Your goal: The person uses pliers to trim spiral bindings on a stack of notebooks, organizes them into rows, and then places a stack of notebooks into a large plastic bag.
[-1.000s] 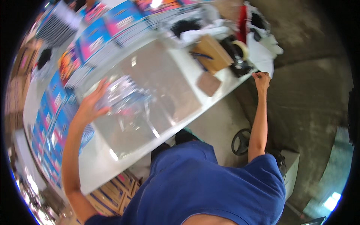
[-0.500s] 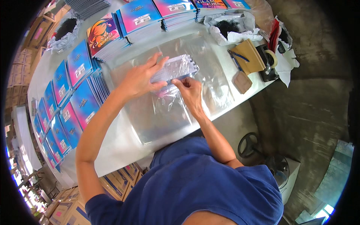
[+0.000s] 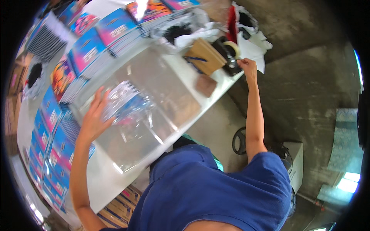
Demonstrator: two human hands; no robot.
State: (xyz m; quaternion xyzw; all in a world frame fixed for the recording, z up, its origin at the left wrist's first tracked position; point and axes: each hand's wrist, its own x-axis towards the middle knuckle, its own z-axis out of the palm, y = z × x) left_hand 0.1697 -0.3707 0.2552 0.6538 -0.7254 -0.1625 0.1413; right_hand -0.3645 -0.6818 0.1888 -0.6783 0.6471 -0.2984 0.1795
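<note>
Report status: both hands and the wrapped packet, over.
Left hand flat on the clear-wrapped packet. Right hand stretched out at the tape dispenser, table's far right. Nothing between hands and packet.

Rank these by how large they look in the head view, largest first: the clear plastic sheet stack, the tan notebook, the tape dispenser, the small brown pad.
1. Clear plastic sheet stack, by far the largest.
2. Tan notebook.
3. Tape dispenser, close to the notebook, so this order is unsure.
4. Small brown pad, smallest.

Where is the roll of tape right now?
In the head view, the roll of tape sits in a black dispenser at the far right end of the white table, beside the brown cardboard pad, with the right hand at it.
</note>
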